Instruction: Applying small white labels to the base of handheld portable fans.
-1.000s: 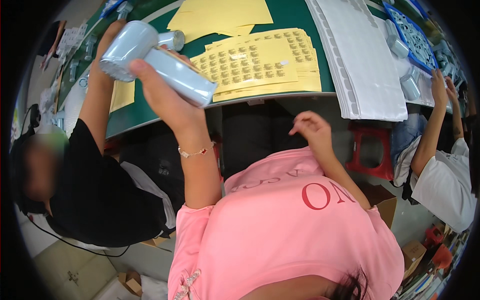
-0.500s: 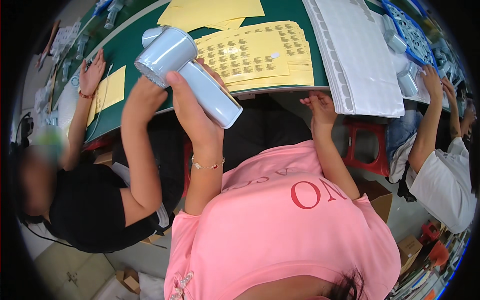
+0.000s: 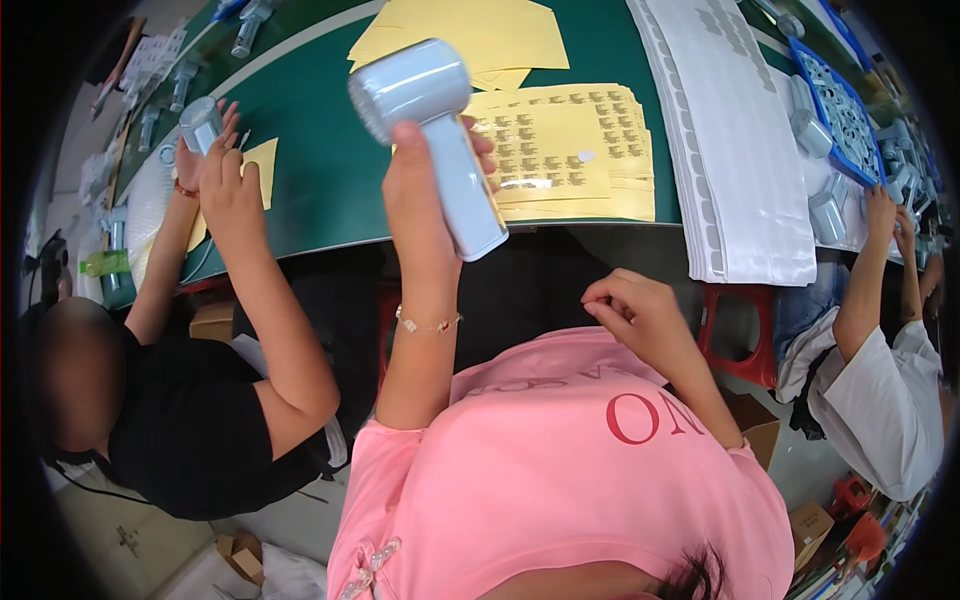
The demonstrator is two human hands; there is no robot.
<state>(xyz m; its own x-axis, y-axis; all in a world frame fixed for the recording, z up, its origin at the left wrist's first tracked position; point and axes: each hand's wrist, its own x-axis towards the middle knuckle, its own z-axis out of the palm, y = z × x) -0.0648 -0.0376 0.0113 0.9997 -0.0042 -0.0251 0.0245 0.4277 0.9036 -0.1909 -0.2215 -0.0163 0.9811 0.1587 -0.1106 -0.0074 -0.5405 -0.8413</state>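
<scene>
A green-topped worktable (image 3: 320, 165) with a pale stripe (image 3: 297, 44) runs across the view. A red plastic stool (image 3: 766, 342) stands near it on grey flooring (image 3: 800, 452); an open cardboard box (image 3: 243, 560) sits lower left.

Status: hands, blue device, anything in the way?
Left hand gripping light-blue handheld device. Right hand loosely curled, looks empty. No obstruction seen; yellow label sheets partly behind.

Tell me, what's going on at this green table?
A person's left hand grips a light-blue device by its handle, round head up, in front of the green table. The right hand is loosely curled near the body, with nothing visible in it. Yellow printed sheets lie beyond the device, and a white stack lies to their right. At left, a co-worker's hands handle another light-blue piece.
</scene>
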